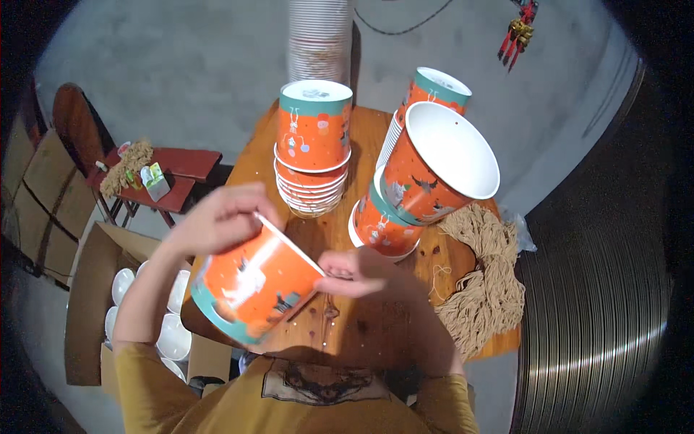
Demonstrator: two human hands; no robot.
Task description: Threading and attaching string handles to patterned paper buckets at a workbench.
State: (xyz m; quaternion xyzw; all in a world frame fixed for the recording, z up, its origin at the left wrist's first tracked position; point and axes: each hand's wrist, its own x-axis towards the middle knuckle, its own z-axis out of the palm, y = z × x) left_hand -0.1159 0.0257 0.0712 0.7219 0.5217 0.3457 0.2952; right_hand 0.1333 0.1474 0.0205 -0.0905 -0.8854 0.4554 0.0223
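An orange paper bucket with a green base band [253, 286] tilts above the brown wooden table's [307, 334] near-left corner; left hand [220, 220] pinches its rim [290, 243], right hand [354, 273] touches it, grip unclear.

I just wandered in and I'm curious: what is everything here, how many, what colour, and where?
Held cup: 1, orange and teal, between the hands
Inverted cup stack: 1, orange and teal, table's back left
Rear cup stack: 1, orange and teal, table's back right
Open cup: 1, orange and teal, white inside, seemingly atop lower cup
Lower cup: 1 visible, orange and teal, inverted
Nested column: 1, whitish, behind table
Table: 1, brown, centre
Yarn heap: 1, tan, table's right
Red bench: 1, red, left
Cardboard box: 1, brown, lower left
White containers: several, white, inside box
Hanging ornament: 1, red and gold, upper right
Left hand: 1, on held cup
Right hand: 1, blurred, at its rim
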